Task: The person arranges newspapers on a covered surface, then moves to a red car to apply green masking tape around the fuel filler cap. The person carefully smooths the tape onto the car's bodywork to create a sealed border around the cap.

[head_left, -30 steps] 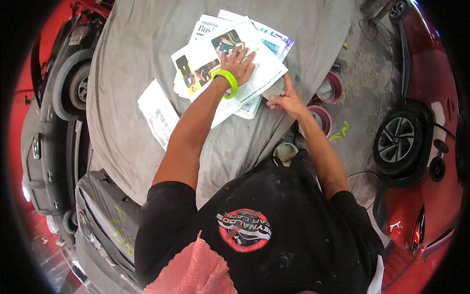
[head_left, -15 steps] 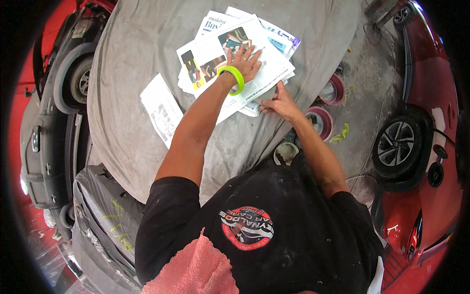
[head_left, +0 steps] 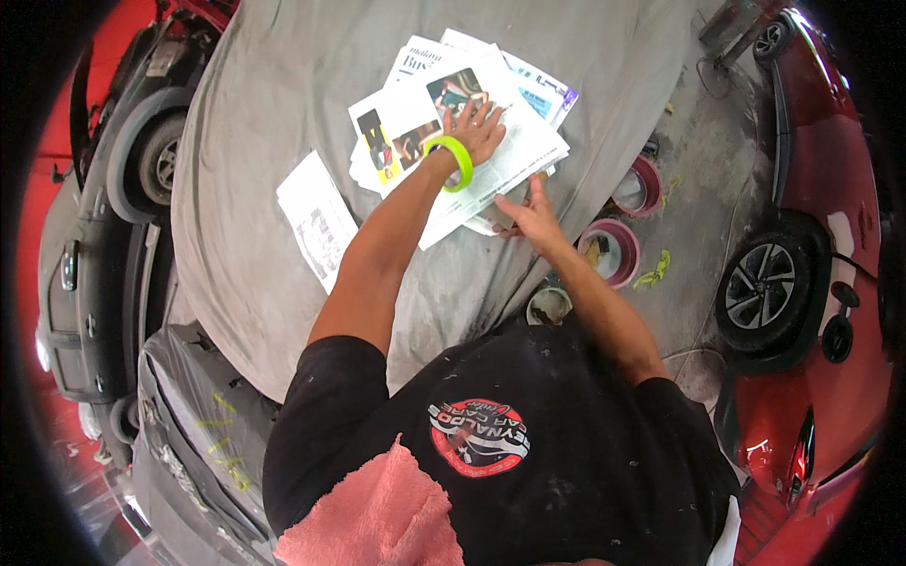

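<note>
A stack of newspaper sheets lies fanned out on a grey cloth cover. My left hand rests flat on the top sheet, fingers spread. Around that wrist sits a lime-green ring, like a roll of tape. At the stack's near right edge is my right hand, its thumb and fingers apart, touching or just beside the sheets' edges; some fingertips are partly hidden. Left of the stack, a separate folded newspaper lies on the cover.
Pink-rimmed tubs and a pale bucket stand on the floor to the right. A red car is beyond them. At left stands a dark vehicle. A pink towel hangs over my black shirt.
The whole view has shifted slightly, with the papers appearing a little lower and farther right. My left hand stays on the top sheet; my right hand has shifted slightly along the edge.
</note>
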Motion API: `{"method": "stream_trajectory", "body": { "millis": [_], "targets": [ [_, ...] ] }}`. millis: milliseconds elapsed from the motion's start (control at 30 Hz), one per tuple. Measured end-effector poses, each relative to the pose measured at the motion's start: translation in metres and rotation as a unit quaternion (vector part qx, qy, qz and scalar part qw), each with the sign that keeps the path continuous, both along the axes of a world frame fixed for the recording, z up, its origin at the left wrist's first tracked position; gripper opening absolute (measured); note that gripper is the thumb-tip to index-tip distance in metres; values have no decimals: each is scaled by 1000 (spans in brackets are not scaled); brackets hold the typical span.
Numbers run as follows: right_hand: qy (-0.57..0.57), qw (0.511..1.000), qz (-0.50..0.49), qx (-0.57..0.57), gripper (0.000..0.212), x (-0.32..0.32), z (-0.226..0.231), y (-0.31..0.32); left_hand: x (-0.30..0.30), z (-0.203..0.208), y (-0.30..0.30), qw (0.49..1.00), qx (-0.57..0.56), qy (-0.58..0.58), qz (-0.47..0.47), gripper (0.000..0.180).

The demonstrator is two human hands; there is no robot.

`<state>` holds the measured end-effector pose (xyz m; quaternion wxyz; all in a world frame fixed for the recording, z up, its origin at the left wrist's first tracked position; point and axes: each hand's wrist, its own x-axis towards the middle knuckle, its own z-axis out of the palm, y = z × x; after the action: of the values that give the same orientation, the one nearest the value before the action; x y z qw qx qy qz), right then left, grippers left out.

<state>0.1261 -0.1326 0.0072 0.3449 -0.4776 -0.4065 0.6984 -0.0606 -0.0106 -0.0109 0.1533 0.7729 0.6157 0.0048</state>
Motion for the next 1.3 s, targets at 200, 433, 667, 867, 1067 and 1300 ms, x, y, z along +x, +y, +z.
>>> {"method": "stream_trajectory", "body": {
  "millis": [200, 433, 667, 867, 1067, 1300],
  "targets": [
    [-94, 989, -82, 82, 74, -3, -15, 39, -12, 25, -1, 991, 128, -41, 17, 64],
    [-44, 999, 29, -4, 84, 45, 6, 69, -24, 14, -34, 986, 76, 143, -38, 64],
    [-10, 996, 93, -11, 100, 42, -9, 70, -23, 18, -31, 994, 50, 89, -35, 61],
    [-48, 986, 157, -35, 98, 57, 0, 53, -25, 11, -28, 995, 37, 89, -24, 62],
    [-59, 979, 187, -45, 97, 74, 13, 52, -24, 13, -27, 997, 33, 70, -18, 64],
    [34, 998, 50, -9, 102, 15, -21, 24, -25, 16, -26, 997, 24, 70, -17, 64]
  ]
}}
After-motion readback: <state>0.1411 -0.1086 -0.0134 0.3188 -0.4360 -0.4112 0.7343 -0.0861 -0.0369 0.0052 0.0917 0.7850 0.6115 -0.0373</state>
